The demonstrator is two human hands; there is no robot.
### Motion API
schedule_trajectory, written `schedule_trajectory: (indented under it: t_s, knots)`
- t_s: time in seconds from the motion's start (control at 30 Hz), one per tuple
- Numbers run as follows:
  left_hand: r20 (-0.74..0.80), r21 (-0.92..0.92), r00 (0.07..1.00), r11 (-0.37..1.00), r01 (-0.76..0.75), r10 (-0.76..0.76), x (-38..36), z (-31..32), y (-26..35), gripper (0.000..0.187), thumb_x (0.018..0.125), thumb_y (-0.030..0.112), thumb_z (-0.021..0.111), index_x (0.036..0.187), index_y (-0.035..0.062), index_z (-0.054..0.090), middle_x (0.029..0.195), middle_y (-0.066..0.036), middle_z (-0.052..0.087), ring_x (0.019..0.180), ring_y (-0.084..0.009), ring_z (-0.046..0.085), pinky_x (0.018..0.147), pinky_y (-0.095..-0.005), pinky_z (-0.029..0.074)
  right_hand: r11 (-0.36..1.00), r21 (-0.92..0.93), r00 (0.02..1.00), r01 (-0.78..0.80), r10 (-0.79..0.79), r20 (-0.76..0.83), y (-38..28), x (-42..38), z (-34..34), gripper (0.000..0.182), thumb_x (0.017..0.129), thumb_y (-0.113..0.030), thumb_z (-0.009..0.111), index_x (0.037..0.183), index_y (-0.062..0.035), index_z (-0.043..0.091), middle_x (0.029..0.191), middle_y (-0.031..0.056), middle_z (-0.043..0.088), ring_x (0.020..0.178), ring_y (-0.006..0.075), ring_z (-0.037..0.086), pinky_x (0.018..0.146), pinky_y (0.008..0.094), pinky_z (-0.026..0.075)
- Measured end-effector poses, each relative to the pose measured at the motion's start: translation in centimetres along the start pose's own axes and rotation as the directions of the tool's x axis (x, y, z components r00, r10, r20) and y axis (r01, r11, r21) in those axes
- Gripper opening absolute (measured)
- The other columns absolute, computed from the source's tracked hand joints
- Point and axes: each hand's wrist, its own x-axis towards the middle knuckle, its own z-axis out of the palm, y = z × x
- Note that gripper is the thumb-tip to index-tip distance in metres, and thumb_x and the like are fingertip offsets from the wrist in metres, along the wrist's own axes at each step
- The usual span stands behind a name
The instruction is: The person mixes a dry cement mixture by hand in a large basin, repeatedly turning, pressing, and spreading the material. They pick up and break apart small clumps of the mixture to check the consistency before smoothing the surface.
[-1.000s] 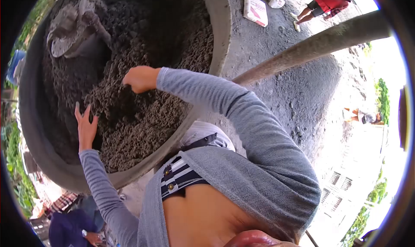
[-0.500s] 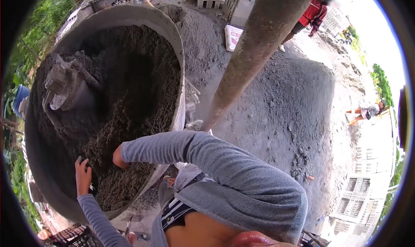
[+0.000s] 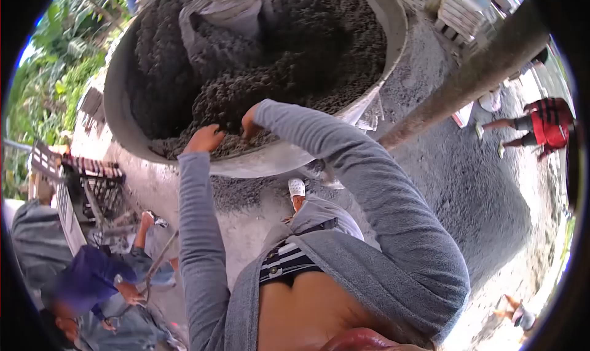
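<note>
Dark, damp concrete mix (image 3: 289, 86) fills a large round mixing drum (image 3: 264, 161) in front of me. My left hand (image 3: 204, 139) is just inside the near rim, over the mix, with bent fingers that look apart. Nothing shows in it. To its right, my right hand (image 3: 249, 122) points down at the mix. Its fingers are mostly hidden behind the hand, so what they hold cannot be seen. A mix-caked central hub (image 3: 230, 19) of the mixer stands in the drum toward the far side.
A thick pole (image 3: 467, 83) slants past the drum's right side. Grey sand or gravel (image 3: 473, 185) is heaped at right. A person in red (image 3: 550, 123) walks there. At lower left, a person in dark blue (image 3: 98, 277) holds a stick-like handle near a crate (image 3: 92, 173).
My view has turned left, so the drum sits higher and further right. My left hand has come away from the drum's wall toward my right hand. The person at lower left has come into view.
</note>
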Motion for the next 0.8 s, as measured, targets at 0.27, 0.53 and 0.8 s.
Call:
schedule_trajectory:
  t_s: [0.27, 0.53, 0.8]
  knots:
    - [-0.157, -0.078, 0.988, 0.997, -0.026, 0.013, -0.1, -1.0, 0.1, 0.032, 0.084, 0.033, 0.054, 0.096, 0.0057, 0.067, 0.100, -0.017, 0.065, 0.095, -0.0353, 0.061, 0.083, -0.0436, 0.048, 0.992, 0.089, 0.990, -0.090, 0.099, -0.103, 2.6, 3.4, -0.7, 0.054, 0.086, -0.051, 0.057, 0.103, -0.0016, 0.069, 0.095, 0.0130, 0.071, 0.088, 0.0285, 0.065, 0.082, 0.0434, 0.049]
    - [-0.461, 0.116, 0.879, 0.991, -0.072, 0.118, 0.5, -1.3, 0.8, 0.026, 0.085, 0.028, 0.057, 0.090, 0.0061, 0.072, 0.096, -0.018, 0.067, 0.096, -0.0333, 0.064, 0.085, -0.0420, 0.051, 0.925, 0.353, 0.971, 0.139, -0.057, -0.234, 8.0, 7.7, 0.6, 0.043, 0.090, -0.042, 0.060, 0.080, -0.0020, 0.071, 0.064, 0.0057, 0.063, 0.064, 0.0199, 0.059, 0.064, 0.0412, 0.047]
    - [-0.509, 0.042, 0.850, 0.990, -0.134, 0.136, 1.6, -0.6, -0.8, 0.025, 0.084, 0.028, 0.055, 0.092, 0.0087, 0.069, 0.099, -0.017, 0.065, 0.095, -0.0380, 0.060, 0.083, -0.0446, 0.048, 0.995, -0.059, 0.956, -0.081, 0.061, -0.286, 3.6, 4.1, 0.4, 0.047, 0.087, -0.047, 0.059, 0.097, -0.0027, 0.071, 0.094, 0.0129, 0.070, 0.085, 0.0285, 0.066, 0.076, 0.0404, 0.051]
